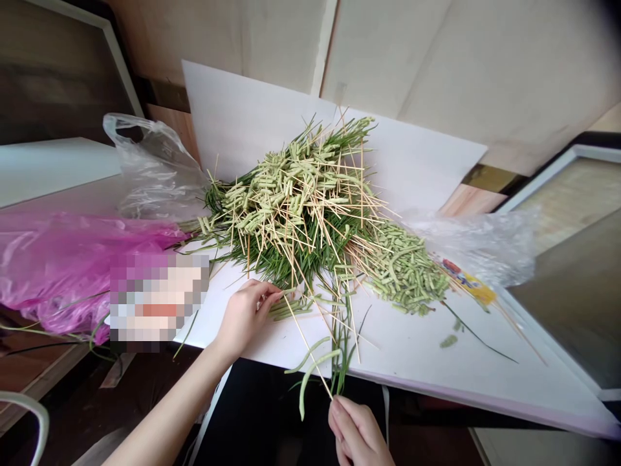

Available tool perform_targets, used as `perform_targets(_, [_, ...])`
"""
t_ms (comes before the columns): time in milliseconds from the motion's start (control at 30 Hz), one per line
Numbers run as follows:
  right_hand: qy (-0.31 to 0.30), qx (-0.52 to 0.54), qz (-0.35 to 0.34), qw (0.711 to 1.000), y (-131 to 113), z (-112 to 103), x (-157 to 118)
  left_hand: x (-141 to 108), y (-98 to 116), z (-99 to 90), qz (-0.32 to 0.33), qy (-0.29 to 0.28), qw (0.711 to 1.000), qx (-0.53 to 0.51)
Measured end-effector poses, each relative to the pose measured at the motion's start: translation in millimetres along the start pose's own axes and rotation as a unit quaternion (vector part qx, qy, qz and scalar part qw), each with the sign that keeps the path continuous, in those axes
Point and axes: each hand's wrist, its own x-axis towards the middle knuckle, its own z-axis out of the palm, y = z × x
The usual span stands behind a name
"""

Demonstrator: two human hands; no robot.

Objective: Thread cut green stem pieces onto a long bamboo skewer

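Near the filled-skewer heap [286, 184], the right hand [361, 429] grips a skewer [297, 321], the left hand [248, 312] a bean piece [288, 291]; right of the heap, loose pieces [407, 268] remain.

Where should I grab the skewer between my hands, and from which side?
Probably the near end, just where your right hand holds it, coming from the near side. The skewer is thin and straight and slants toward you; your left hand is at its far end, and green pods seem to cross it partway.
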Motion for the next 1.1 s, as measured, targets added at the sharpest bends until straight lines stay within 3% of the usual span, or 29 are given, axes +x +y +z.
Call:
perform_targets(333, [0.031,0.029,-0.027,0.999,-3,3,-2,-1,-2,2.3,-0.060,-0.033,0.997,0.022])
perform_targets(633, [0.034,0.060,-0.027,0.997,-2,5,-2,-6,10,5.5,0.022,-0.018,0.995,0.091])
perform_targets(800, [0.083,0.098,-0.028,0.991,2,6,0,-22,39,19.9,0.102,-0.119,0.986,0.061])
perform_targets(933, [0.059,0.105,-0.045,0.992,3,-2,3,-32,58,29.3,0.138,-0.177,0.972,0.072])
perform_targets(1100, [0.051,0.097,-0.056,0.992,-4,-6,3,-20,47,14.2,0.158,-0.235,0.959,0.027])
